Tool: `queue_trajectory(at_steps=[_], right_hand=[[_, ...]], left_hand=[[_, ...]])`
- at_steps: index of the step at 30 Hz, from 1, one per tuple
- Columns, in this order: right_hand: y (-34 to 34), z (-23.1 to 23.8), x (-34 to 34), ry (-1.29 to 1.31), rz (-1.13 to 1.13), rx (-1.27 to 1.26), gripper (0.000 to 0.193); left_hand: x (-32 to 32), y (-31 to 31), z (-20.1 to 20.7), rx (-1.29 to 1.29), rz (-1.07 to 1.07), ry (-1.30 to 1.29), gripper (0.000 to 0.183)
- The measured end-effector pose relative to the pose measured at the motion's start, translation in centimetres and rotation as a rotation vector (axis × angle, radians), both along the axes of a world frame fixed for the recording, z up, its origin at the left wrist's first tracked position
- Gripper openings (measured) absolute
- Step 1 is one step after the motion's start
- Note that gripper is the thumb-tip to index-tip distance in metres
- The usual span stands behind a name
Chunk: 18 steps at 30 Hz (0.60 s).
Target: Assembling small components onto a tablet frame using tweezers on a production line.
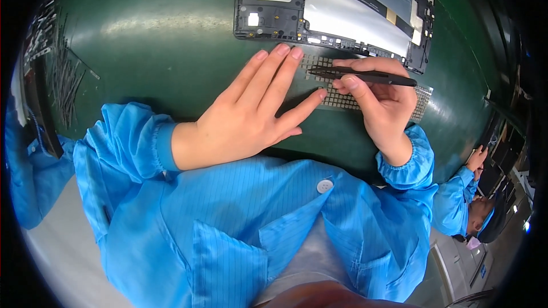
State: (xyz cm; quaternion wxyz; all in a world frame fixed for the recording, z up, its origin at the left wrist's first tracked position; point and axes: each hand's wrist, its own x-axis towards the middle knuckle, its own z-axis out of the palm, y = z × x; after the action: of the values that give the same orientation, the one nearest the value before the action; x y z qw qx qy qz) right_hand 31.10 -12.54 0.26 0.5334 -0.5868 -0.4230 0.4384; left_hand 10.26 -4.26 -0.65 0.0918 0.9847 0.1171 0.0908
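Observation:
Black tweezers (371, 74) are pinched in my right hand (383, 100), their tips pointing left over a clear sheet of small square pads (342, 101). Part of that sheet lies hidden under my right hand. My left hand (242, 108) rests flat with fingers spread, its fingertips at the left end of the sheet. Just beyond both hands lies a black device frame (273, 20) with a shiny silver panel (354, 23), crossed by a dark strip with gold patches. Whether the tweezer tips hold a pad is too small to tell.
A green work surface (154, 57) spreads under everything. At its left edge lies a bundle of thin dark strips (67, 82). On the right, a co-worker in a blue sleeve (454, 202) works at another spot. Another blue garment (43, 182) shows at far left.

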Motion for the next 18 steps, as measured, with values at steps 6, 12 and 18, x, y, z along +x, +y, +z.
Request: queue_trajectory(at_steps=[6, 12, 18], right_hand=[[-0.3, -0.3, -0.1, -0.175, 0.045, 0.062, 0.021], [-0.2, 0.0, 0.3, -0.118, 0.047, 0.210, 0.019], [2.7, 0.8, 1.8, -0.161, 0.004, 0.284, 0.022]], left_hand=[[-0.1, 0.0, 0.0, 0.005, 0.008, -0.009, 0.071], [-0.2, 0.0, -0.1, -0.001, 0.028, -0.029, 0.071], [-0.3, 0.0, -0.3, -0.003, 0.023, -0.044, 0.072]])
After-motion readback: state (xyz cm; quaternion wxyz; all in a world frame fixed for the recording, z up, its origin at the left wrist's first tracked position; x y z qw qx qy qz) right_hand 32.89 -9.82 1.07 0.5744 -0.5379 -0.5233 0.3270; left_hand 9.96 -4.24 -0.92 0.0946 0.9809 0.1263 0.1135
